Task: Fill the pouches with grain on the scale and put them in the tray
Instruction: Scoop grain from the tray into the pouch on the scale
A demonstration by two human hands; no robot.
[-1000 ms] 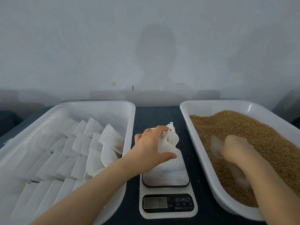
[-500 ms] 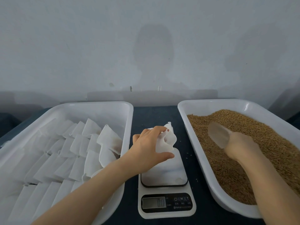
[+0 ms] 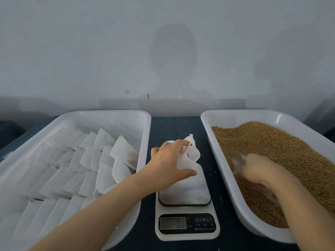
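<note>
While the left hand (image 3: 170, 165) pinches the gathered mouth of a white pouch (image 3: 191, 154), its grip closed on the fabric between thumb and fingers, the pouch sits slack on the platform of the kitchen scale (image 3: 186, 232) in the middle of the dark tabletop (image 3: 174, 127). The display (image 3: 173, 223) shows zeros, so I judge that no grain has gone into this pouch yet.

The right hand (image 3: 259, 169) is down in the grain (image 3: 272, 142) in the right tray (image 3: 235, 112). Its grip seems wrapped round a translucent scoop (image 3: 233, 157), though motion blur leaves the finger hold unclear. The step in hand is therefore taking up grain, with pouring and weighing yet to come.

The left tray (image 3: 108, 113) already holds many rows of white pouches (image 3: 72, 169), overlapping like tiles, which I take to be finished ones. Much of the batch looks done, but the right tray is heaped, and bare floor remains at the far end of the left tray.
</note>
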